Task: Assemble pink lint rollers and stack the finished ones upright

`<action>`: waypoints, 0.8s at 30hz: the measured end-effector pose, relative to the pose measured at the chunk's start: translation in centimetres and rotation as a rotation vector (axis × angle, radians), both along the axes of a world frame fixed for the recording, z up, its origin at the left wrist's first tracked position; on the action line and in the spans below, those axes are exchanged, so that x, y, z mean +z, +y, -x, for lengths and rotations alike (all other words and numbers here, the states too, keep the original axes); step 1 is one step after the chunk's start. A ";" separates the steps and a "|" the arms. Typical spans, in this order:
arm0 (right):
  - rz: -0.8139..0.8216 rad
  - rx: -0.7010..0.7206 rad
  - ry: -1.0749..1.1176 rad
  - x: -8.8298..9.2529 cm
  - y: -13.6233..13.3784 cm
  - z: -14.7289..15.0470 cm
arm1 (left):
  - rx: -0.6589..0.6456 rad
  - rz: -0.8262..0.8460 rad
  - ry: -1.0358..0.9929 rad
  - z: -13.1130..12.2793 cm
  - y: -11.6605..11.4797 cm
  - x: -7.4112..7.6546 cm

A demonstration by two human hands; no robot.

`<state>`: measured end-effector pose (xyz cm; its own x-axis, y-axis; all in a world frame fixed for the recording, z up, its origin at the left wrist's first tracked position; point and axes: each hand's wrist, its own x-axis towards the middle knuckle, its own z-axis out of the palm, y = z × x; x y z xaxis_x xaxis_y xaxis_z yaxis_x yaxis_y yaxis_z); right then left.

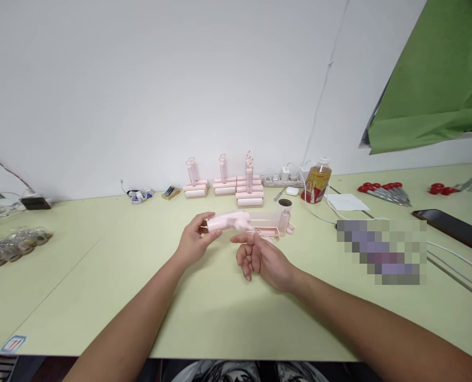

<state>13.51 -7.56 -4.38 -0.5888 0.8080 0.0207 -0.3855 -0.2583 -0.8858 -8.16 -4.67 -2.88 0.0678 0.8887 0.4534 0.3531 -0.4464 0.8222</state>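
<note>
Left hand is gripping the pale pink cylinder by its left end, above the table; right hand is hovering near, fingers loosely open. Probably light, stiff, slick; barrel is offering best hold.

The cylinder is positioned before the cases; on the surface, the bottle stands to their right.

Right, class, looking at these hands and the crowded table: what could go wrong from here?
The left hand grips the pale pink piece near one end, so it might tip or slip. The right hand could knock over the slim upright tube just beyond it.
</note>
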 end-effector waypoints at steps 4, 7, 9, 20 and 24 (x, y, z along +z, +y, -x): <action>-0.066 0.063 -0.073 -0.9 0.0 0.4 | 0.171 0.271 -0.302 1.0 2.6 0.5; -0.072 0.122 -0.160 -1.6 -0.1 0.8 | 0.265 0.432 -0.302 1.6 5.8 0.7; -0.070 0.160 -0.204 -1.9 -0.1 1.1 | 0.287 0.475 -0.247 1.7 8.2 0.7; -0.123 0.173 -0.266 -2.4 0.2 0.8 | 0.317 0.367 0.285 1.6 17.2 -0.7; -0.142 0.123 -0.305 -2.2 0.1 0.9 | 0.323 0.289 0.396 1.1 18.8 -0.9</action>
<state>12.62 -7.46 -6.60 -0.6782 0.7321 -0.0643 -0.0710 -0.1523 -0.9858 -9.21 14.16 -3.81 -0.1125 0.9763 0.1849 0.7392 -0.0421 0.6722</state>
